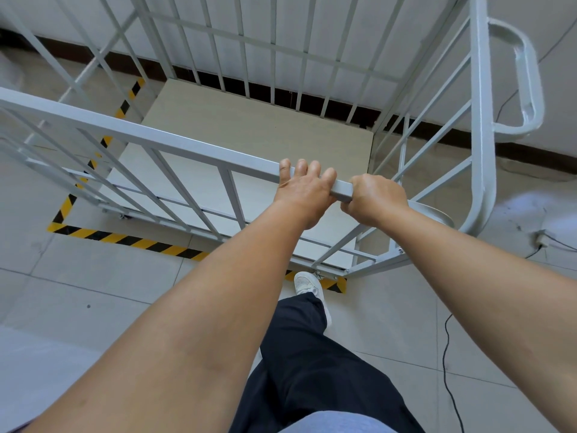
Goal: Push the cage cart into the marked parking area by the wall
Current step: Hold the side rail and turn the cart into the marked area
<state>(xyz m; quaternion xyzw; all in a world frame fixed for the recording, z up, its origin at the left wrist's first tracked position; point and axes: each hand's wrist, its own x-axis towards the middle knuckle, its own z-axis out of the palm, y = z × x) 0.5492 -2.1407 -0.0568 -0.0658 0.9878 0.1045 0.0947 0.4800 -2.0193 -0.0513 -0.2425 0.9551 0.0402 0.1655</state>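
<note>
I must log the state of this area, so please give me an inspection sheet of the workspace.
Surface: grey tiled floor; yellow-black tape marks the bay.
Job's things: white cage cart, empty, inside the tape, close to the wall.
Clutter: nothing seen.
Hands: left hand and right hand both grip the top rail.
Cables: black cable on the floor at right; a small plug with wires by the cart.
Surroundings: dark skirting; the person's shoe at the tape.
</note>
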